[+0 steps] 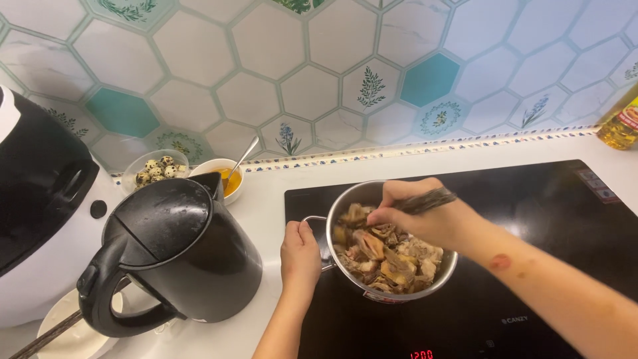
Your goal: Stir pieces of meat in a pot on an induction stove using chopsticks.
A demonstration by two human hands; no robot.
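On the hob's left half sits a steel pot (399,279) full of brownish meat pieces (385,256). Left hand (300,256) is clenched round the pot's side handle (314,221), right at the hob's (531,266) left edge. Right hand (425,216) hangs over the pot, gripping a dark utensil (428,199) whose tip I can't see, it's lost behind the fingers.

Just left of that, on the white counter (266,199), a black kettle (179,256) stands really close to the left hand, pretty much crowding that side. Behind the kettle, by the tiled wall: a small bowl of orange sauce (222,176) with a spoon (242,156) in it, and a clear tub of speckled eggs (156,169). Far left edge has a black-and-white cooker (43,213), with a white plate (73,332) at the front. An oil bottle (621,123) is way off at the back right corner.
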